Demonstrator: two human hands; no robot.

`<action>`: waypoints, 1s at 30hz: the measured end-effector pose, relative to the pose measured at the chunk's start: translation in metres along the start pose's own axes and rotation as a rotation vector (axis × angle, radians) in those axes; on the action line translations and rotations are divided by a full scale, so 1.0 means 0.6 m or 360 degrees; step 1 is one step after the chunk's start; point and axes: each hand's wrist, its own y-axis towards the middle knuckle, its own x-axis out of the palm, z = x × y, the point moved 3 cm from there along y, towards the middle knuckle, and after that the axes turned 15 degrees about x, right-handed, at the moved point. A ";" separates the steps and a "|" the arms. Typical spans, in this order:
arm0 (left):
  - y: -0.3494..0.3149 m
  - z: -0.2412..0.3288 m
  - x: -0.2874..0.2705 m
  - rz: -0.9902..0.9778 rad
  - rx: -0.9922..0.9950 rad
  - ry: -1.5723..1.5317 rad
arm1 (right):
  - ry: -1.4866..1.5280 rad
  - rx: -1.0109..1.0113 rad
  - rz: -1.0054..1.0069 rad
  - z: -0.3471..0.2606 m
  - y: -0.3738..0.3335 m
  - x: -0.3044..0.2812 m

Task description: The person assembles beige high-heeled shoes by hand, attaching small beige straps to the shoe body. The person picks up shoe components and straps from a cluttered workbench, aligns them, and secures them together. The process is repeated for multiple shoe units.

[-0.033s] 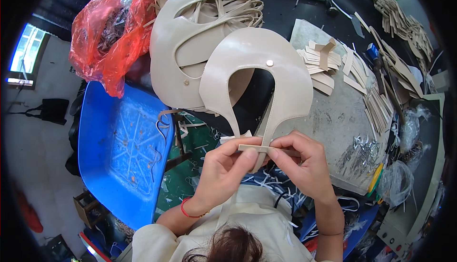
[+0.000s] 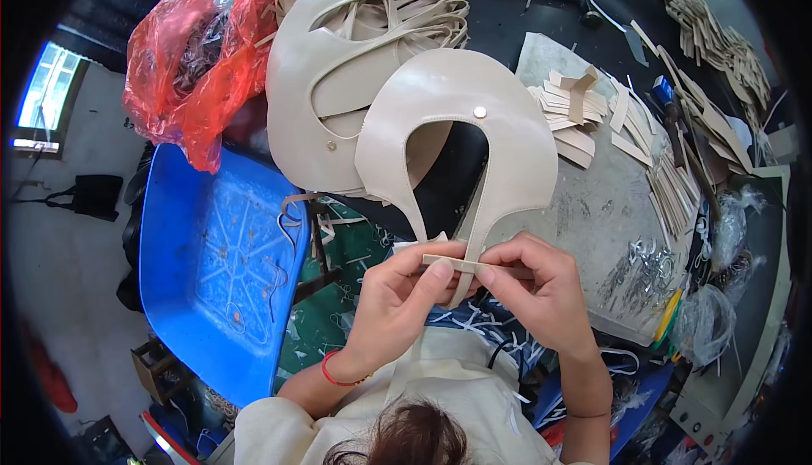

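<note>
A glossy beige leather panel, U-shaped with a silver snap and stitched edges, lies in front of me, one narrow strap reaching down to my fingers. Across that strap sits a short beige leather strip. My left hand pinches the strip's left part between thumb and fingers. My right hand is closed at the crossing, thumb against strip and strap. The strap's end hangs below the strip between both thumbs. Whether the strip wraps right round the strap is hidden by my fingers.
Left of the panel are stacked beige leather pieces and a red plastic bag. A blue tub stands at the left. On the grey board lie cut leather strips and a pile of metal parts.
My left thumb and the strip's left end have shifted very slightly. Everything else stays in place.
</note>
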 end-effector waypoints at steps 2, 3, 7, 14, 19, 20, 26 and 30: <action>0.001 0.001 -0.001 0.0052 0.0012 -0.0002 | 0.0089 -0.0001 -0.0039 -0.005 -0.003 0.008; 0.001 0.002 -0.003 0.0077 0.0018 -0.0003 | 0.0133 -0.0002 -0.0059 -0.006 -0.004 0.011; 0.000 -0.002 -0.005 0.0047 -0.0088 0.0108 | -0.0116 -0.0107 0.0035 0.000 -0.008 0.007; -0.005 -0.004 -0.001 -0.0156 -0.0040 0.0266 | -0.0337 0.0027 0.0238 -0.013 -0.021 0.012; -0.004 -0.013 0.000 -0.0159 -0.0003 0.0412 | -0.0293 -0.0131 0.0272 0.005 -0.028 -0.002; -0.005 -0.014 0.002 -0.0147 0.0004 0.0419 | -0.0288 -0.0114 0.0267 0.001 -0.028 -0.003; -0.004 -0.010 0.010 -0.0074 -0.0038 0.0378 | -0.0313 -0.0101 0.0279 -0.003 -0.025 -0.005; -0.006 -0.014 0.017 -0.0066 -0.0010 0.0442 | -0.0461 -0.0168 0.0229 -0.009 -0.024 -0.004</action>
